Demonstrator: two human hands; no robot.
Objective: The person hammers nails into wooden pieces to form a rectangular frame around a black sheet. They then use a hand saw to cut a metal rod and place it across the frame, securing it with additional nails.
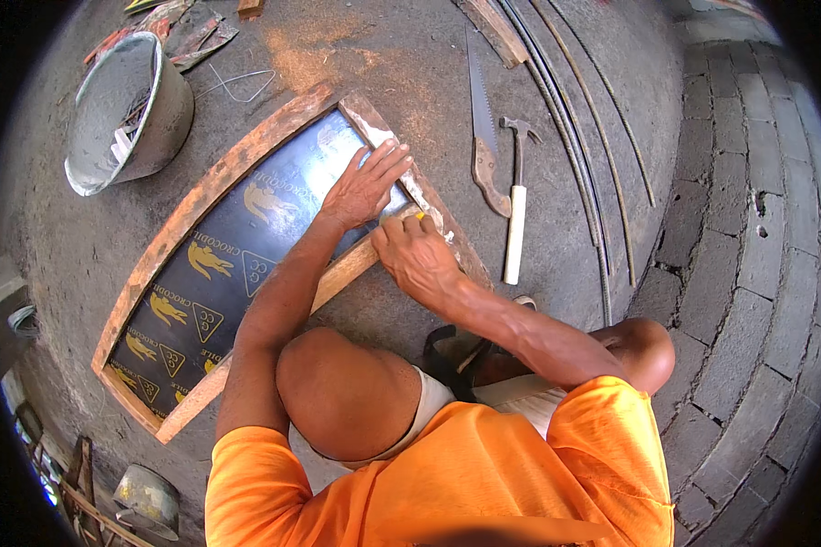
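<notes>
A dark, glossy panel (237, 228) with gold printed markings lies on the floor, framed by wooden strips (205, 187). My left hand (367, 190) rests flat near the frame's right-hand end, its fingers stretched toward the whitish-smeared board (442, 214) there. Close beside it, my right hand (420, 257) is closed at the corner where the near strip (342, 273) meets that board. A small yellow bit shows by its fingertips; what it belongs to is hidden. Beyond the frame, to the right, lie a handsaw (483, 128) and a claw hammer (517, 205) with a white handle.
Long metal rods (579, 137) and a wood piece (494, 32) lie at the far right, before a grey block wall (730, 228). A grey bucket (132, 114) holding odd pieces stands far left. Sawdust (315, 55) covers the floor behind the frame. Another bucket (148, 501) sits near left.
</notes>
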